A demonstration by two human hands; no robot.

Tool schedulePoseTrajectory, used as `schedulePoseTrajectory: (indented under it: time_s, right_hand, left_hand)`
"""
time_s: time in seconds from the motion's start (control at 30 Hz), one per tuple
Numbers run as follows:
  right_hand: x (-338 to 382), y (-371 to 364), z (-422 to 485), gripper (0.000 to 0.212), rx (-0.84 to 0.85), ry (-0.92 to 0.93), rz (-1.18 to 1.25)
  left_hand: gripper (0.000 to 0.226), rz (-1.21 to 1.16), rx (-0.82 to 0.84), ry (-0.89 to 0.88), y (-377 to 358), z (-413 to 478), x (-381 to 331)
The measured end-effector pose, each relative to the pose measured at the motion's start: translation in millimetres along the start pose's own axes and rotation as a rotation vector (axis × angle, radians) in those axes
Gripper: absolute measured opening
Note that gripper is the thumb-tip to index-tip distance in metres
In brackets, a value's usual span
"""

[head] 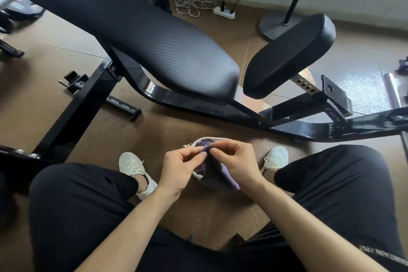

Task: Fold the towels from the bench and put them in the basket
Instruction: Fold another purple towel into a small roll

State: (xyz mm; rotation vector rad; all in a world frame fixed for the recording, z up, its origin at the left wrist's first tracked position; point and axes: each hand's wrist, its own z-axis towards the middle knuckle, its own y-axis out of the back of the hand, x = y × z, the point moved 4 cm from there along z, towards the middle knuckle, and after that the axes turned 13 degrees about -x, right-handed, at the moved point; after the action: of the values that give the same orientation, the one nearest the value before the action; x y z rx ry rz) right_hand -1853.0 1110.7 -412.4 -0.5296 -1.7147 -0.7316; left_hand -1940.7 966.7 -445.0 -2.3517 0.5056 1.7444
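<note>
Towel (225, 175) (purple), lower ctr of frame, pinched at top edge by left hand (178, 168) & right hand (236, 161), fingertips clamped on cloth, held over basket (196, 175) on floor btwn feet. Saw no towels on bench (176, 51), upper half. Judged nearly done: last fold, then drop in. Basket contents mostly hidden.

Both hands, left (180, 166) and right (235, 161), pinch a purple towel (217, 175) over a small basket (199, 142) on the floor, black bench (154, 35) just beyond.
</note>
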Motion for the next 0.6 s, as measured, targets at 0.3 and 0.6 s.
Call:
schedulePoseTrajectory:
  time_s: [0.3, 0.6]
  right_hand:
    - [-10.3, -7.2, -0.2, 0.044, 0.131, -0.021, -0.07]
    - [-15.8, -0.2, 13.0, 0.019, 0.082, 0.141, -0.147]
  left_hand:
    - [0.021, 0.025, -0.022, -0.078, 2.9, 1.3, -4.0]
    - [0.02, 0.226, -0.034, -0.261, 17.2, 5.6, -11.4]
